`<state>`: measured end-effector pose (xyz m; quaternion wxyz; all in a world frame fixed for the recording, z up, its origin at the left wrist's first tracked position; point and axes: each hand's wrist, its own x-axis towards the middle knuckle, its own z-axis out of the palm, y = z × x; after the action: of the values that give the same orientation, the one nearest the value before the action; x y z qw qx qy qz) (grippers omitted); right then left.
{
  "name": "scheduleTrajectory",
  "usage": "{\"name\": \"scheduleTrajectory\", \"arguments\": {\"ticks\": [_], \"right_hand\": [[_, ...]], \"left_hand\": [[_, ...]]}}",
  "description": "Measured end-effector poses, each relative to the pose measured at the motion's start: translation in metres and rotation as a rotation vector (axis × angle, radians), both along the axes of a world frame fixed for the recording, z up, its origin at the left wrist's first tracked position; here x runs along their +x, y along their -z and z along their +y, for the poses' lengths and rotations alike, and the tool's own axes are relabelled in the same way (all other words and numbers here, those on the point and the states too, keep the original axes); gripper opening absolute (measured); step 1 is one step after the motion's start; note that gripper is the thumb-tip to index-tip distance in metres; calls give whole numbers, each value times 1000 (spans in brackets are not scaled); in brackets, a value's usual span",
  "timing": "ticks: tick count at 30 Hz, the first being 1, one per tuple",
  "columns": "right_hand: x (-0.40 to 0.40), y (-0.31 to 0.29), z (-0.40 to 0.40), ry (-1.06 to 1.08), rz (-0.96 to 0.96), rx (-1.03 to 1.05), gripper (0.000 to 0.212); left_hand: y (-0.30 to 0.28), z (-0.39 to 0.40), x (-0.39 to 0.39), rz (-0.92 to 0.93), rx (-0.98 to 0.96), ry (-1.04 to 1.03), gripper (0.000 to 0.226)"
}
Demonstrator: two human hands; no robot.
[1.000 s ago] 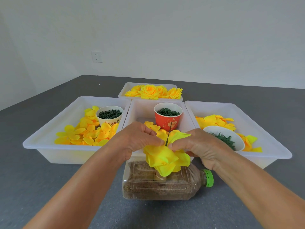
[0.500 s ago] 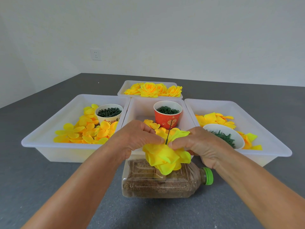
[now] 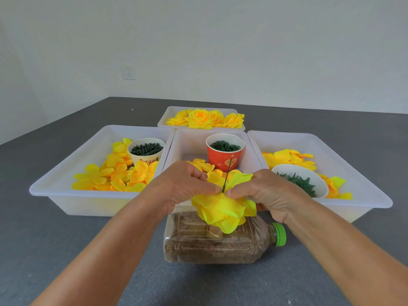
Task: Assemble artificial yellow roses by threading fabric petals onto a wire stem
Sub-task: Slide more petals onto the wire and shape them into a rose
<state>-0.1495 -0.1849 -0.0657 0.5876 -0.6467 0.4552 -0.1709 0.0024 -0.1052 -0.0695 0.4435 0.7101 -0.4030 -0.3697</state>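
Observation:
A half-built yellow rose (image 3: pixel 221 209) hangs head-down over a sand-filled plastic bottle (image 3: pixel 212 244) that lies on its side. A thin dark wire stem (image 3: pixel 226 178) sticks up out of the petals. My left hand (image 3: pixel 184 184) and my right hand (image 3: pixel 263 192) pinch the top fabric petal on either side of the stem, fingertips almost meeting at the wire. The rose's lower tip touches the bottle; how it is fixed there is hidden.
Three white trays stand side by side: the left tray (image 3: pixel 66 173) with loose petals and a cup of green pieces (image 3: pixel 146 150), the middle one with a red cup of green rings (image 3: pixel 225 151), the right tray (image 3: pixel 353 173) with petals and a bowl of green leaves (image 3: pixel 299 181). Finished roses (image 3: pixel 205 118) fill a rear tray.
Both hands stay pinched at the stem with the petal. The scene hardly differs apart from a slight shift of the camera.

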Motion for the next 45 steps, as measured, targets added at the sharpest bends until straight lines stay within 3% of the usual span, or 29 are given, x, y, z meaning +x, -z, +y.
{"name": "scheduleTrajectory", "arguments": {"ticks": [4, 7, 10, 13, 17, 19, 23, 28, 34, 39, 42, 45], "right_hand": [[-2, 2, 1, -16, -16, -12, 47], [-6, 3, 4, -16, -22, -97, 44], [-10, 6, 9, 2, -45, -363, 42], [-11, 9, 15, 10, -4, -732, 34], [-12, 13, 20, 87, 71, -1089, 39], [-13, 14, 22, 68, 44, -1174, 29], [-14, 20, 21, -64, 79, -1150, 3], [-16, 29, 18, -124, -26, -1077, 8], [-15, 38, 23, -99, -86, -1035, 10], [-14, 43, 24, -56, -133, -1047, 10], [-13, 49, 25, -24, -150, -1022, 12], [-12, 53, 26, 4, -176, -992, 13]], "left_hand": [[3, 3, -2, -47, -30, 3, 19], [2, 7, -4, -253, -141, -11, 18], [-3, 11, -7, -413, -304, 72, 23], [1, 11, -13, -542, -340, 133, 21], [8, 10, -18, -499, -357, 128, 8], [9, 10, -17, -452, -381, 125, 7], [17, 12, -16, -430, -487, 82, 11], [26, 16, -18, -530, -606, 76, 29], [37, 16, -20, -461, -665, 29, 19], [39, 18, -23, -442, -637, -16, 16], [37, 20, -26, -454, -604, -51, 3], [34, 22, -32, -372, -563, -82, 8]]}}
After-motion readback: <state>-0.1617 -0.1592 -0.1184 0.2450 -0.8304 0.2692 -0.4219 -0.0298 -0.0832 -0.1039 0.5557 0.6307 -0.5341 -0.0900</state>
